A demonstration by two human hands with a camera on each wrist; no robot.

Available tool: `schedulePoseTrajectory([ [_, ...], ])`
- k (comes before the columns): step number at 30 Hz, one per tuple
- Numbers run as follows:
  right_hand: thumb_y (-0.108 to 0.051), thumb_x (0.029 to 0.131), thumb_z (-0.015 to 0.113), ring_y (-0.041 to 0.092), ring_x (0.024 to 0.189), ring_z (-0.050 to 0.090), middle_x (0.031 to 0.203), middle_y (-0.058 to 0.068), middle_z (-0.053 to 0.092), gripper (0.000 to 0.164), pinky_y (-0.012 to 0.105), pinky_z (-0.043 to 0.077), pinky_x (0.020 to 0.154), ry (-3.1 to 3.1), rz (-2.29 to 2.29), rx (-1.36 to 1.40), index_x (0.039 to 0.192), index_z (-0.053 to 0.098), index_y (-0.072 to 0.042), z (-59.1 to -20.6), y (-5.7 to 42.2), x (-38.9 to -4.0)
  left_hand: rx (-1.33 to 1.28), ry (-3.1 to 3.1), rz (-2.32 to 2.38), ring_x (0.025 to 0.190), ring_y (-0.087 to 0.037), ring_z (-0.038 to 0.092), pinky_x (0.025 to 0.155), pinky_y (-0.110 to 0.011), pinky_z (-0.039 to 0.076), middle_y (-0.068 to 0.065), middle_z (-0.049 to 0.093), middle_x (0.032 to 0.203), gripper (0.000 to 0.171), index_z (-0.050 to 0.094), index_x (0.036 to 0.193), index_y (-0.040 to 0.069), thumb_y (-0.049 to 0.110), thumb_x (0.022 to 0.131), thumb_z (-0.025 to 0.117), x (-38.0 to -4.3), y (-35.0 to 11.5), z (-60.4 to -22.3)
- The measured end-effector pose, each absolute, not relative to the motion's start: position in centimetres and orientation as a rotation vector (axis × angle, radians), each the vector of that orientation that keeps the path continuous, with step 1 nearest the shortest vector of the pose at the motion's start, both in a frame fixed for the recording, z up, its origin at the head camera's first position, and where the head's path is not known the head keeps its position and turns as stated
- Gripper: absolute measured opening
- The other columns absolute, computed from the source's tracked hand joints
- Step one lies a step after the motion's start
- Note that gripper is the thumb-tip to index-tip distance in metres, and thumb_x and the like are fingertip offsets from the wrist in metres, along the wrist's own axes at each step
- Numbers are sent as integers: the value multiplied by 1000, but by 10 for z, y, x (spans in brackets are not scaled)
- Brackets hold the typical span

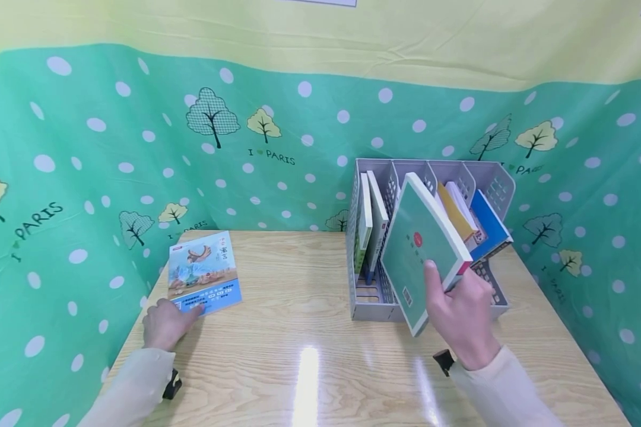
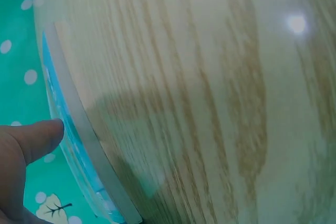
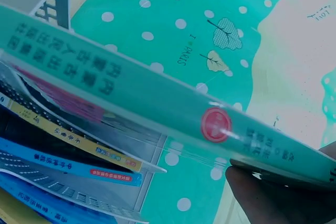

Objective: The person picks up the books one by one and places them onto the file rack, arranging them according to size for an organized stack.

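My right hand point(image 1: 462, 314) grips a thick green-covered book point(image 1: 419, 243) by its near right edge, thumb on the cover and the other fingers behind it. The book is tilted in front of a grey file rack point(image 1: 376, 311), overlapping its middle slots. Its green spine point(image 3: 157, 108) with a red round mark crosses the right wrist view. At the left, my left hand point(image 1: 168, 323) rests at the near left corner of a blue illustrated book point(image 1: 203, 267) lying on the table. Its straight thumb point(image 2: 44, 137) touches the cover; the other fingers are mostly hidden in the left wrist view.
Two white-edged books point(image 1: 371, 225) stand in the rack's left slot. A yellow book point(image 1: 456, 213) and a leaning blue book point(image 1: 488, 228) are in its right part. A green dotted curtain point(image 1: 278, 196) closes off the back and sides of the wooden table point(image 1: 278, 284).
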State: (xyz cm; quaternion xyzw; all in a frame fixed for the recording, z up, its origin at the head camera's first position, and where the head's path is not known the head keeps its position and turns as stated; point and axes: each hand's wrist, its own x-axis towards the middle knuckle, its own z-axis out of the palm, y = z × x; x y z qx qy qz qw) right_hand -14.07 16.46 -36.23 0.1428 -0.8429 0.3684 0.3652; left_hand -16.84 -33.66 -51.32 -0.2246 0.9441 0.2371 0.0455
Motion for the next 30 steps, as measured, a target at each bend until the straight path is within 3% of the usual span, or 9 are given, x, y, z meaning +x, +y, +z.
schedulePoseTrajectory([
  [7,-1,89,62,41,91,67,116,19,65,45,48,56,60,-2121,950,404,133,53,-4,-359,154,-146,-734,2864,711,94,-51,41,76,-58,41,-39,40,101,82,35,114,-24,44,83,67,-172,-337,-517],
  [12,-3,89,61,37,89,68,114,18,66,43,42,57,60,-2113,927,424,132,54,-2,-354,154,-149,-744,2866,690,92,-51,41,73,-56,41,-39,40,100,89,36,113,-25,52,81,68,-173,-339,-517],
  [18,-1,88,61,42,89,66,114,21,65,45,47,56,59,-2113,934,422,132,54,-2,-350,153,-149,-734,2848,650,90,-51,40,68,-52,40,-39,40,97,101,38,112,-26,64,76,67,-174,-341,-519],
  [30,-8,93,58,43,94,65,120,20,63,44,52,56,61,-2184,966,344,136,51,-6,-353,154,-152,-780,2793,713,94,-52,38,73,-55,40,-38,41,101,99,41,114,-25,61,74,70,-177,-342,-517],
])
